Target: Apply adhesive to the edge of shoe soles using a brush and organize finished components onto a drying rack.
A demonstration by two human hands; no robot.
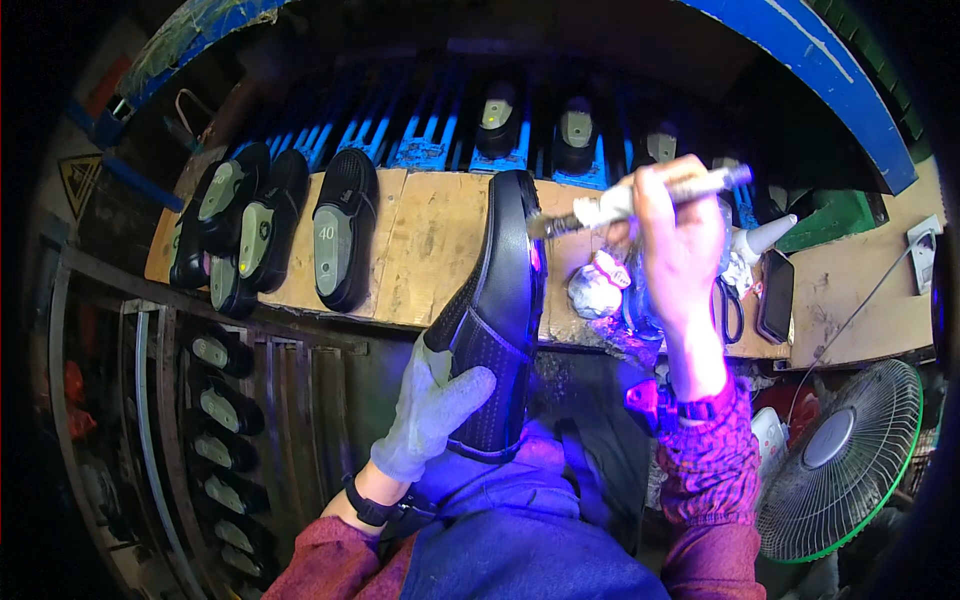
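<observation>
My left hand (pixel 425 415), in a grey glove, grips the heel part of a black shoe (pixel 500 280) that points away from me over the bench edge. My bare right hand (pixel 680 250) is closed around a brush (pixel 605 208) with a pale wrapped handle. Its dark bristles are at the right edge of the shoe's toe, where a purple-pink light glints. Just below the brush lies a white rounded bundle (pixel 595 292) with red on it. Beside my right wrist are dark scissor handles (pixel 732 312) and a black phone-like object (pixel 775 295).
Several black shoes on lasts (pixel 343 230) stand on the wooden bench (pixel 425 225) at left. Blue slats (pixel 425 145) behind it carry more shoes. A rack of shoes (pixel 222 408) is at lower left, a fan (pixel 840 455) at lower right. A blue beam (pixel 820 70) arches above.
</observation>
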